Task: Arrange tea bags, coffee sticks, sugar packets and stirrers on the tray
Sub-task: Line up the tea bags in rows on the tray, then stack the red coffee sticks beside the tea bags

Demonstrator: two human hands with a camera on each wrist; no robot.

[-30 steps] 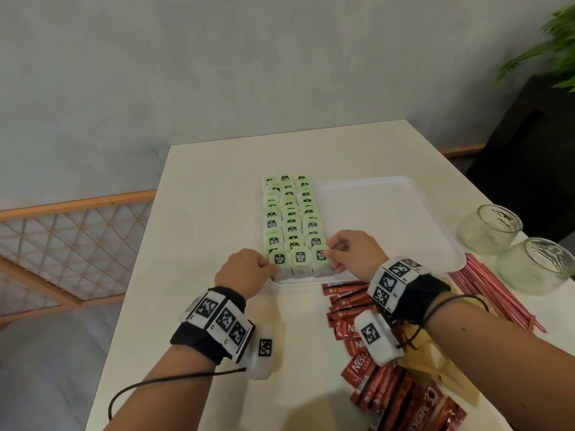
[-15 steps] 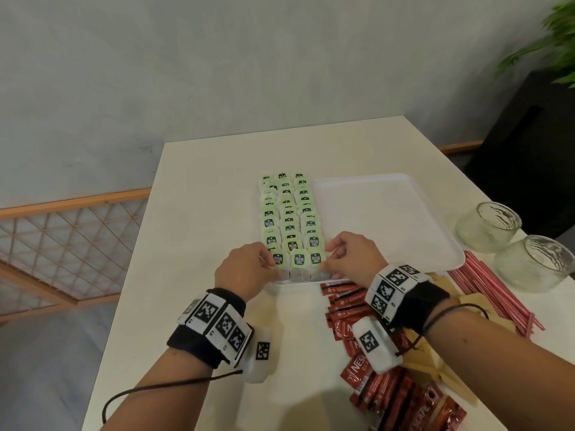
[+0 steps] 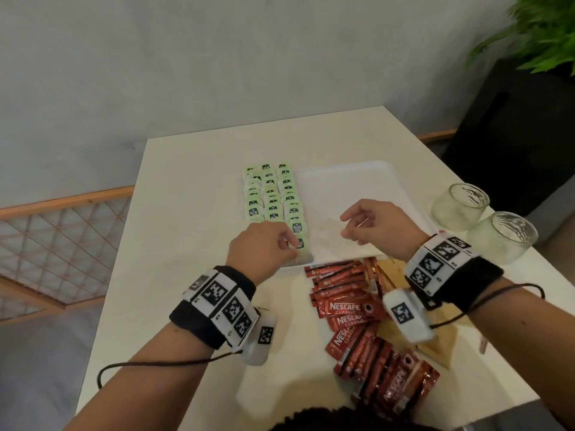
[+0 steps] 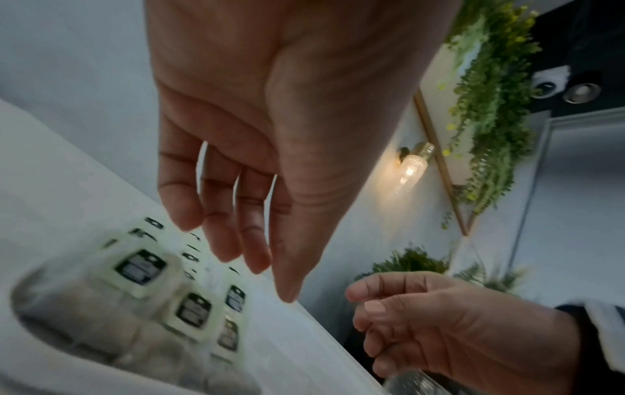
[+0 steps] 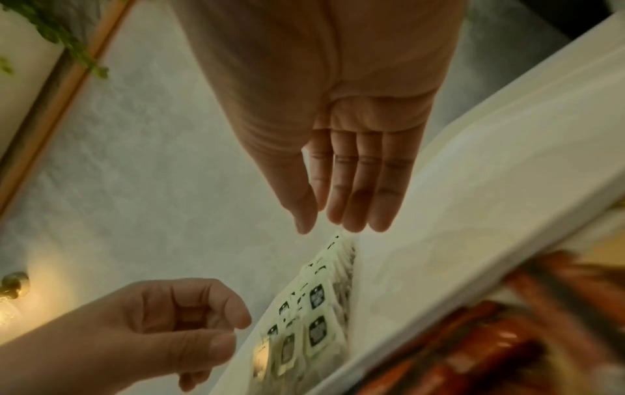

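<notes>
With the tea bags (image 3: 273, 197) packed along the tray's (image 3: 367, 181) left edge, the left hand (image 3: 264, 244), fingers loose, and the empty, relaxed right hand (image 3: 373, 227) hovered nearby, where a careless brush could topple the rows.

We see white tray (image 3: 357, 188) on bench (image 3: 193, 213), L third filled w/ green tea bags (image 3: 272, 194) in three rows. L hand (image 3: 259, 247) at tray's near L corner, fingers (image 3: 287, 244) curled, touching nearest tea bag. R hand (image 3: 378, 227) above bare tray area, loosely curled, holding nothing. Red coffee sticks (image 3: 351, 309) piled on bench just near of tray. Two glass jars (image 3: 480, 220) at R, red stirrers (image 3: 443, 232) barely showing behind R wrist.
</notes>
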